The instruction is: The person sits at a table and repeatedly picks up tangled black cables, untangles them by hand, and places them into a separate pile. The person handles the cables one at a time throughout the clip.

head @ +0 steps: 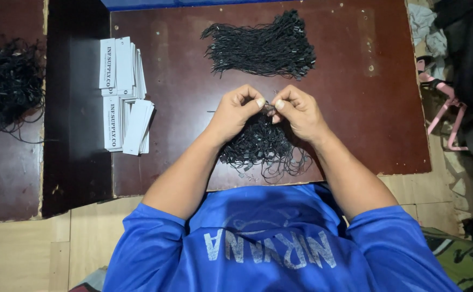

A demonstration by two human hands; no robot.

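Home piecework spot, low dark board [355, 108] on tiled floor [25, 254], stacked paper tags [124, 97], bundled black strings [260, 46], clothes heap [463, 48] alongside.

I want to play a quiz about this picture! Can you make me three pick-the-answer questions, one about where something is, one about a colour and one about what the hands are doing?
1. Where are the white paper tags?
A. On the dark board, left of the hands
B. On the person's lap
C. On top of the far string bundle

2. What colour is the person's shirt?
A. Red
B. Blue
C. Yellow

3. What are the left hand and right hand doing?
A. Lying flat and open
B. Pinching one small thing together
C. Held far apart

Answers:
1 A: the tags lie in stacks on the board, at its left side.
2 B: sleeves and chest are bright blue.
3 B: the fingers meet on a small piece above the near black string pile.
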